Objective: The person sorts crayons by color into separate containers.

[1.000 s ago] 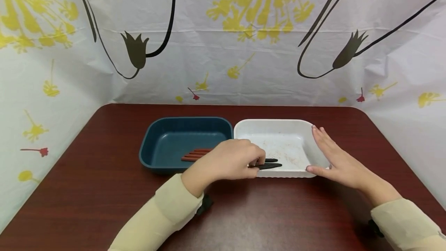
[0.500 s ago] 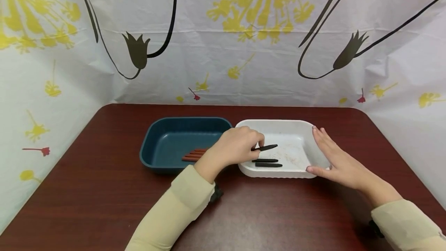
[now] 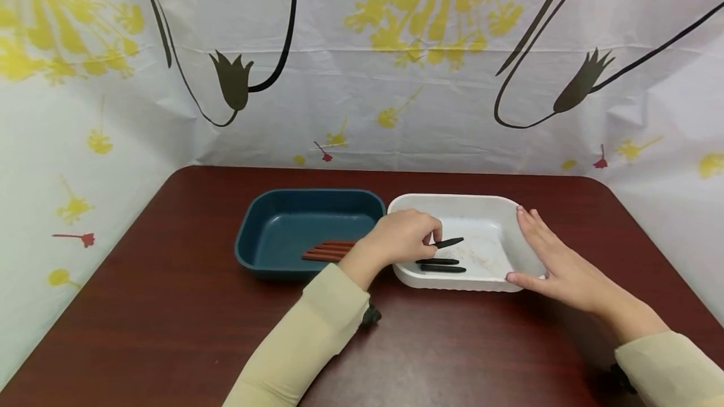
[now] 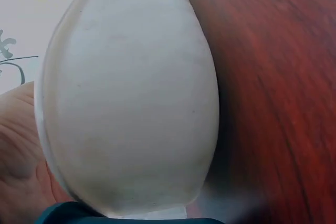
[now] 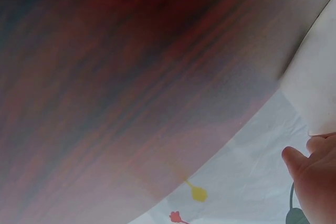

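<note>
Over the left part of the white tray [image 3: 486, 281], my left hand [image 3: 403, 235] pinches a slim black stick [image 3: 450, 242] with a tapered end, like a crayon. Its other end is hidden by the fingers. Two similar black sticks, a rear one [image 3: 447, 261] and a front one [image 3: 449, 269], lie side by side near the tray's front wall. My right hand [image 3: 565, 275] rests on the tray's right end, fingers straight and thumb spread at the front corner. In the left wrist view, the tray's pale outer wall [image 4: 131, 87] hides the fingertips of my left hand [image 4: 21, 150].
Left of the white tray stands a dark blue tray [image 3: 244, 250], close beside it. Several reddish-brown sticks [image 3: 328, 251] lie in it, partly behind my left wrist. Brownish crumbs dot the white tray's floor. Behind the dark red table [image 3: 170, 319] hangs a patterned white sheet [image 3: 362, 112].
My left hand has moved from the front wall farther back over the white tray, bringing one black stick away from the other two. My right hand keeps its place; the view has shifted slightly.
</note>
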